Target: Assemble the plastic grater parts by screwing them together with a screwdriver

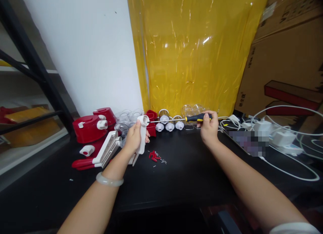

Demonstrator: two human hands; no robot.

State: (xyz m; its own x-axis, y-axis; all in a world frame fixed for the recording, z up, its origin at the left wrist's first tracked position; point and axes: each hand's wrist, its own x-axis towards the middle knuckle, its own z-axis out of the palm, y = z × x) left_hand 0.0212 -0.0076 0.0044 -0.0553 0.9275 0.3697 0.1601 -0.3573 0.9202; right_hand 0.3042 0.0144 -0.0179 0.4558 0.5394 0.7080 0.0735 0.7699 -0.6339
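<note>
My left hand (133, 137) is closed around a white plastic handle part (142, 134), holding it upright above the black table (191, 173). My right hand (209, 128) grips the black and yellow handle of a screwdriver (198, 118). Its shaft runs level to the left, and the tip meets the round top of the white part. Small red clips and loose screws (156, 157) lie on the table just below the part.
Red and white appliance parts (92, 131) and clear cups sit at the left rear. White rollers (169, 125) line the back edge under a yellow plastic sheet (191, 49). Chargers and white cables (280, 136) spread at right, cardboard boxes (290, 59) behind. A black shelf frame (37, 76) stands left.
</note>
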